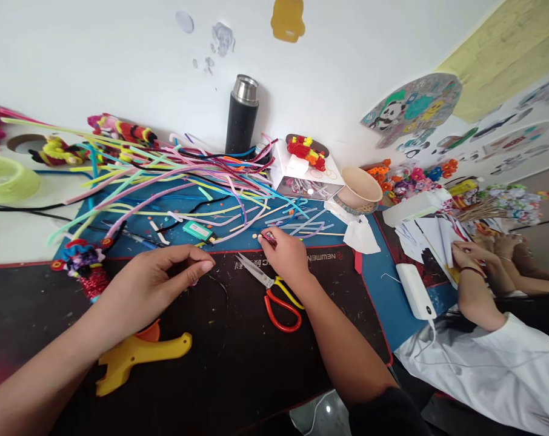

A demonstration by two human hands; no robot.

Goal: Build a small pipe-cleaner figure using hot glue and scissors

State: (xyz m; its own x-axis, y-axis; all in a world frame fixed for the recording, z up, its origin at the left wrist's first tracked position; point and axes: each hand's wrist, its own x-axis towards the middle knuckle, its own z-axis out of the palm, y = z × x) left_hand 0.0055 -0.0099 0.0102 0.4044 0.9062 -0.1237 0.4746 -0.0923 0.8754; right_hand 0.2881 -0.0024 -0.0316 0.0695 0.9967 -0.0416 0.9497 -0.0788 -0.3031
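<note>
My left hand (159, 278) hovers over the black mat (256, 375) with thumb and fingertips pressed together; whatever they may pinch is too small to make out. Farther right, my right hand (286, 254) has its fingertips closed in a pinch at the mat's far edge, beside small cream bits (255, 236). What lies between those fingers is hidden. Scissors (283, 310) with red and yellow handles lie partly open just below the right hand. A doll of fuzzy pipe cleaners (86, 266) is behind my left wrist, and a yellow plastic tool (142, 354) rests below that hand.
Many coloured pipe cleaners (165, 181) are heaped along the back. A green lighter-like item (199, 231), a black flask (242, 118), a white box (317, 175), a beige bowl (359, 188) and a tape roll (8, 178) stand around. Another person's hands (474, 257) work at right, near a white power bank (415, 290).
</note>
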